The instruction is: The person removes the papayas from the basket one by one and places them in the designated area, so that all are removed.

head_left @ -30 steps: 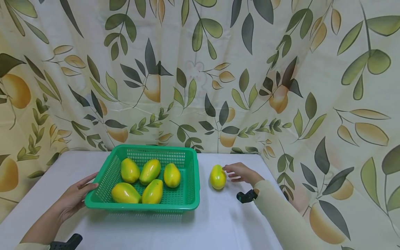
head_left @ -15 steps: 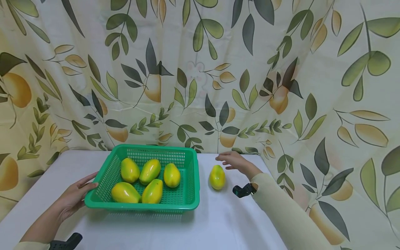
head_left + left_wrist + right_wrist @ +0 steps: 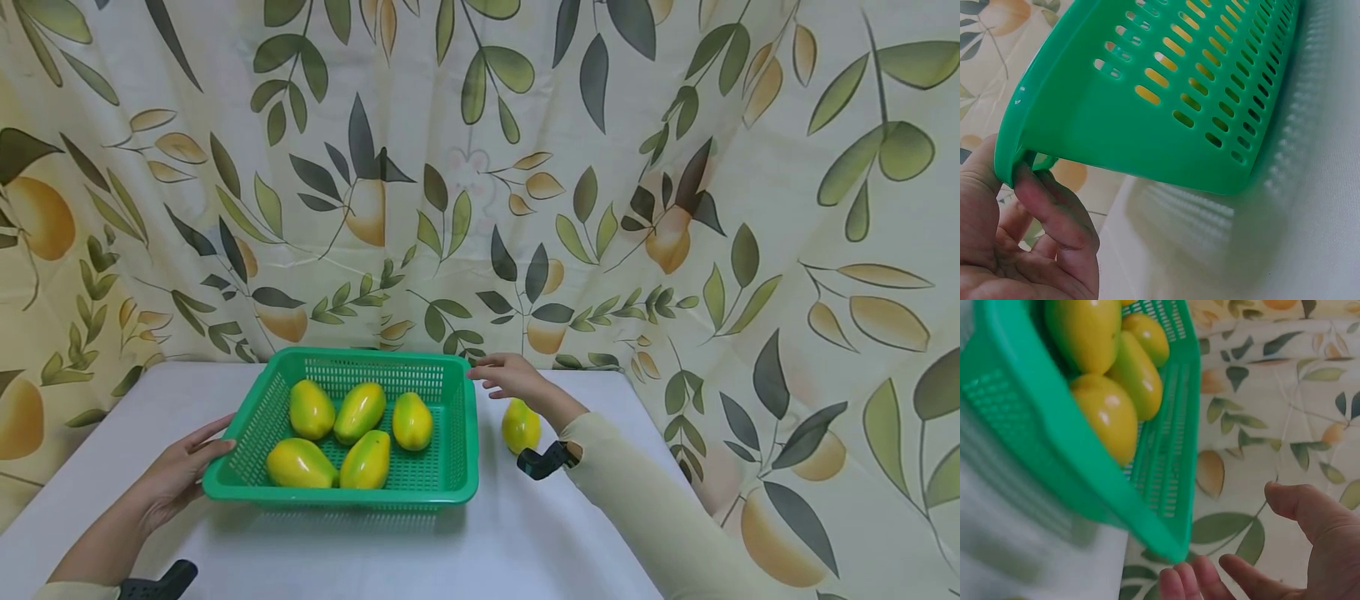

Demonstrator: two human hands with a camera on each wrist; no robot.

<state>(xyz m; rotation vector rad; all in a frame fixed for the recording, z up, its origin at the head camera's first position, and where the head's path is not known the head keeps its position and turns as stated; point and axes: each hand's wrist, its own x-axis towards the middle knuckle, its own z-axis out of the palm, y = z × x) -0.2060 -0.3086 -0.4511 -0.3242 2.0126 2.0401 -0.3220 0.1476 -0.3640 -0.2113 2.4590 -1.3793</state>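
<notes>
A green plastic basket (image 3: 341, 497) with slotted walls stands on the white table, holding several glossy yellow-green papayas (image 3: 361, 412). At its left side, my left hand (image 3: 176, 475) grips the rim; the left wrist view has the thumb and curled fingers pinching the basket's edge (image 3: 1007, 134). My right hand (image 3: 513, 379) is at the far right corner, fingers extended and fingertips right at the rim. In the right wrist view the fingers (image 3: 1210, 578) and raised thumb are apart, with nothing between them. One loose papaya (image 3: 520, 427) lies right of the basket, partly covered by the right wrist.
A white cloth (image 3: 525, 542) covers the table. Behind it hangs a curtain (image 3: 480, 167) printed with leaves and fruit. A black wrist device (image 3: 546, 460) sits on the right wrist, and another (image 3: 161, 582) on the left.
My right hand has moved from beside the loose papaya, up over it and left to the basket's far right corner. The left hand, basket and fruit have stayed in place.
</notes>
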